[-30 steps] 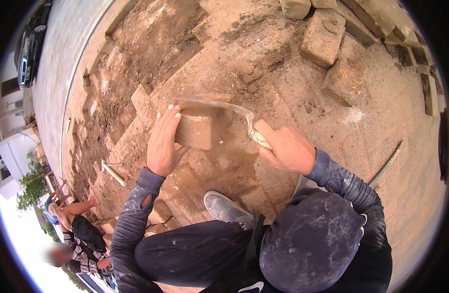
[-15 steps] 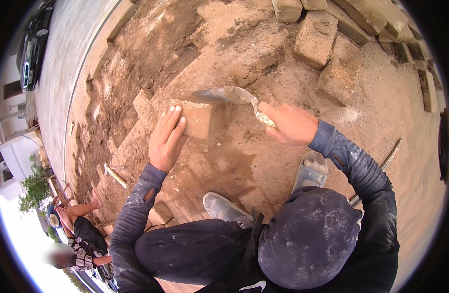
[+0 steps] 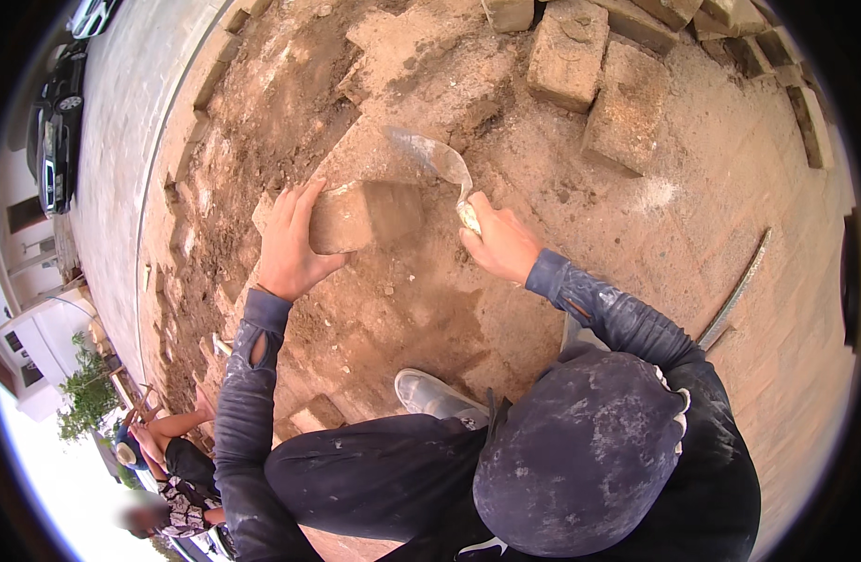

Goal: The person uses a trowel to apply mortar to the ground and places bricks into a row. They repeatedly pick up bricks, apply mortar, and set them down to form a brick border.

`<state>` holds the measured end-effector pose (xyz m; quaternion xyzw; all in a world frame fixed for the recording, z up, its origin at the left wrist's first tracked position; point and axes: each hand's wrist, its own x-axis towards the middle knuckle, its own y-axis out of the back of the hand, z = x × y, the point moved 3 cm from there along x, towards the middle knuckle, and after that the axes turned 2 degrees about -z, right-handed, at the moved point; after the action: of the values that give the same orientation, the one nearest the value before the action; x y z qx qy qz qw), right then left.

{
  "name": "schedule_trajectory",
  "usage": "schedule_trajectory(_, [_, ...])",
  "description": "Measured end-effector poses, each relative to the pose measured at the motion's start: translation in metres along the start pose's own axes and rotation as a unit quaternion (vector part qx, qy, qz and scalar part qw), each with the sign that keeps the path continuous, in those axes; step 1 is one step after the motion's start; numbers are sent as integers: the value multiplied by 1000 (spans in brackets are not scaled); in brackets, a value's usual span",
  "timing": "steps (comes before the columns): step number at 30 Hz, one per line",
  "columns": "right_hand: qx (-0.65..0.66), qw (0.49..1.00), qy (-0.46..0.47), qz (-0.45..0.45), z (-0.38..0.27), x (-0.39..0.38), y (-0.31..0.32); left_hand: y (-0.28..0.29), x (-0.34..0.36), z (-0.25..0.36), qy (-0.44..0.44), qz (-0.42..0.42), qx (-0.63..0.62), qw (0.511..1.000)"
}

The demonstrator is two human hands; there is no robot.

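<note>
Head view. Item: one brown paving block (image 3: 344,221), on the ground in front of the person, between the two hands. Left hand (image 3: 294,239): fingers spread along the block's left end, thumb at its near corner; whether it grips firmly cannot be told. Right hand (image 3: 499,236): clenched round the handle of a trowel (image 3: 437,155), blade beyond the block and apparently apart from it. Hazards, as judged: a swing of the blade toward the left end could strike the bare fingers; a hard knock with its edge could chip the block; loose grit beneath could let the block rock or slide, pinching the thumb. Ground (image 3: 430,300): dusty, brown, grit-strewn; broken soil (image 3: 252,112) at upper left, uneven. Two loose blocks (image 3: 568,56) (image 3: 625,110) lie at upper right, near a row of further blocks (image 3: 809,126); one thin curved bar (image 3: 741,286) at right. Setting: outdoors; pale roadway (image 3: 135,103), dark car (image 3: 63,126), white building (image 3: 51,332), green shrub (image 3: 91,386), one seated person (image 3: 182,496) at lower left.
</note>
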<state>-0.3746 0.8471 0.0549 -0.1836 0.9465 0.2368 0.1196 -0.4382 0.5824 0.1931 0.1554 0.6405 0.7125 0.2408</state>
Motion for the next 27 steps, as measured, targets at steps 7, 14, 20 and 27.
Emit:
schedule_trajectory(7, [-35,998,-17,-47,3,14,-48,-10,-9,1,149,20,20,988])
schedule_trajectory(14, [-31,998,0,-46,-1,28,-36,-5,25,8,257,-40,-14,966])
schedule_trajectory(20, [41,999,-4,-27,-33,6,-13,2,31,-14,420,-113,-294,851])
schedule_trajectory(27, [2,999,28,-47,-12,14,-22,0,33,-33,390,-131,-206,888])
